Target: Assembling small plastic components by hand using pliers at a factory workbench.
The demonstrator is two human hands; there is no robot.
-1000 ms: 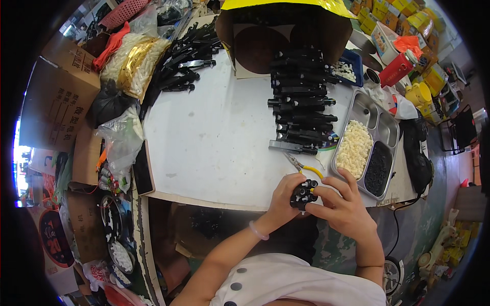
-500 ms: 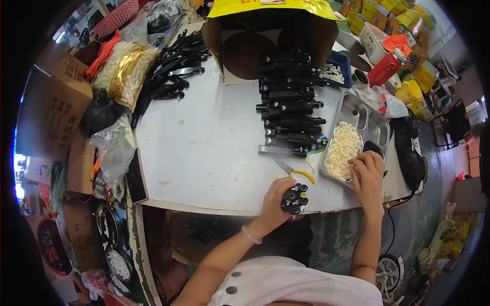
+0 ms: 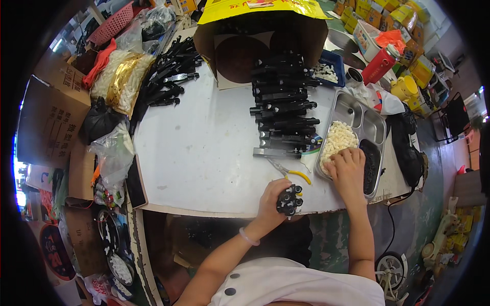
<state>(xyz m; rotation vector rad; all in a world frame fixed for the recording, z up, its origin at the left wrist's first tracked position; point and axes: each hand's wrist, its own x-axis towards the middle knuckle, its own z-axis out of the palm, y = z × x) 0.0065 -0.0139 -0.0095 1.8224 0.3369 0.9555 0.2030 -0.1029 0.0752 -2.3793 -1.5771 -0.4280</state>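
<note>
Fingers of L hand (image 3: 273, 202) clamped on a blk knobbly cluster (image 3: 289, 202), held near the table's front edge, round ends showing. R hand (image 3: 349, 164) is at abt 2 o'clock from it, fingers bent, tips down at the white pcs (image 3: 339, 137) in the steel tray (image 3: 376, 187); can't tell if they're pinched on one or apart. Blk bits (image 3: 370, 162) fill the compartment at 3 o'clock from R hand. Yellow-handled pliers (image 3: 300, 176) lie at 1 o'clock from L hand, w/ a row of blk parts (image 3: 284, 109) at 12 & a pile of blk parts (image 3: 171, 76) at 11. Dark flat slab (image 3: 135, 184) at 9, on the white table (image 3: 199, 153).
</note>
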